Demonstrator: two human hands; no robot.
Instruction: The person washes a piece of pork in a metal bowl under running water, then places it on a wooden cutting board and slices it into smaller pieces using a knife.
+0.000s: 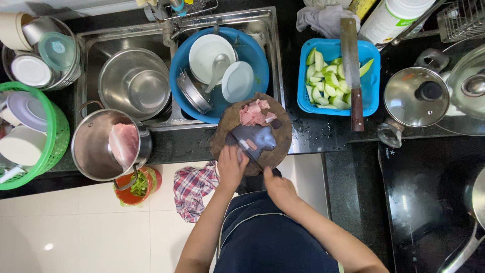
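Round dark wooden chopping board [281,135] on black surface. Left hand [231,167] presses a pink meat strip [248,144] at board centre; right hand [279,189] closed around black-handled knife [246,149]. Cut pieces [255,114] at far edge.

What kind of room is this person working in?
Most likely a home kitchen. A steel sink holds washed bowls and plates, a round chopping board carries cut raw meat, and a black cooktop sits to the side with a glass-lidded pot nearby.
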